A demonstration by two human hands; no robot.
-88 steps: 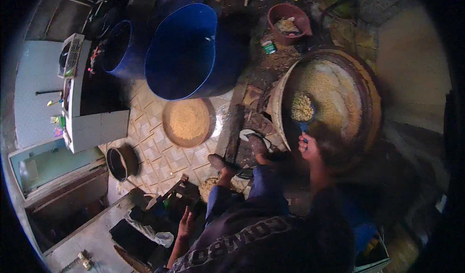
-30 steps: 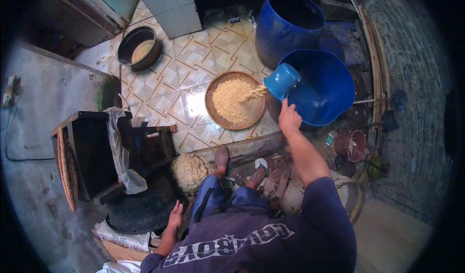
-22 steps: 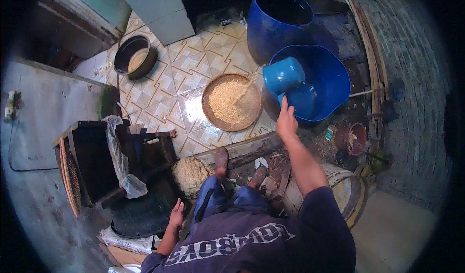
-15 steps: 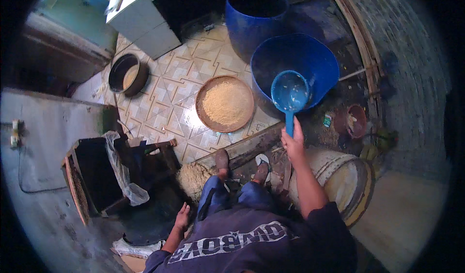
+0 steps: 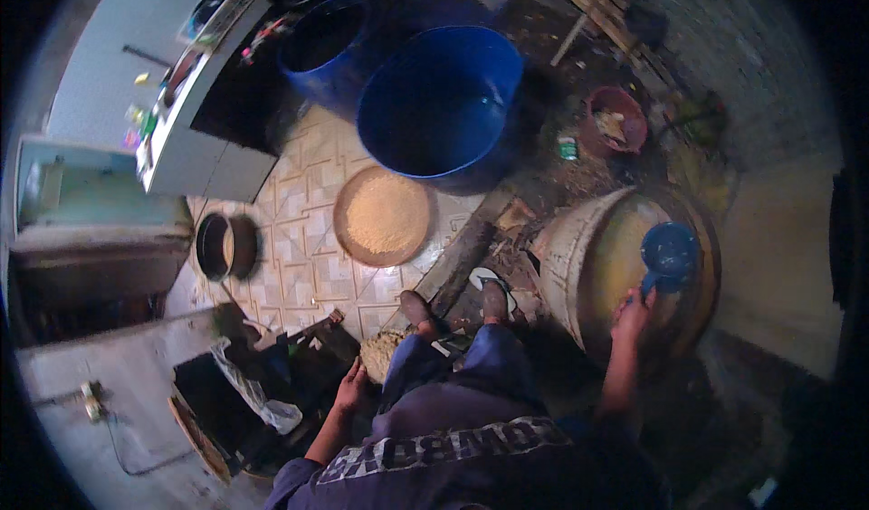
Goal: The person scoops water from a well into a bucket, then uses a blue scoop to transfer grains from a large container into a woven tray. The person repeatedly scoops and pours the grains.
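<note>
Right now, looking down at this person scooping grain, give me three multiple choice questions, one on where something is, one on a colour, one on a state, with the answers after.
1. Where is the blue scoop?
A. over the large drum of grain
B. over the flat round tray
C. inside the big blue tub

2. What colour is the biggest tub?
A. red
B. blue
C. white

3. What is the left hand doing?
A. gripping the scoop handle
B. lifting the tray
C. resting down by the left knee, holding nothing visible

Answers: A, the right hand holds the scoop by its handle above the large drum of grain, far from the flat round tray. B, its wall and inside are plainly blue. C, it sits low beside the leg with open fingers and nothing in it.
</note>
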